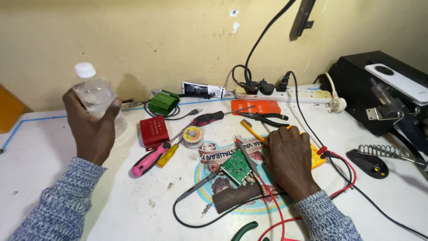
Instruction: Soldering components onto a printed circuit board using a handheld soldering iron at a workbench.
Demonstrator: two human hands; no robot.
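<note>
My left hand (91,127) holds a clear plastic bottle (96,96) with a white cap, raised above the left part of the white table (40,147). My right hand (290,158) rests knuckles up on a yellow multimeter (317,157), fingers curled, close to a yellow-handled tool (252,130). Just left of that hand lies a small green circuit board (236,167) on a round printed mat (214,154). A soldering iron (203,184) and red probe leads (272,205) lie beside the board. What the right hand grips, if anything, is hidden.
Pink (149,159) and yellow (168,155) screwdrivers, a solder spool (193,134), a red box (154,130), a green part (163,102), pliers (265,118) and a brown roll (236,196) litter the table. A power strip (285,93) lines the wall. A black box (370,89) and iron stand (379,154) sit right.
</note>
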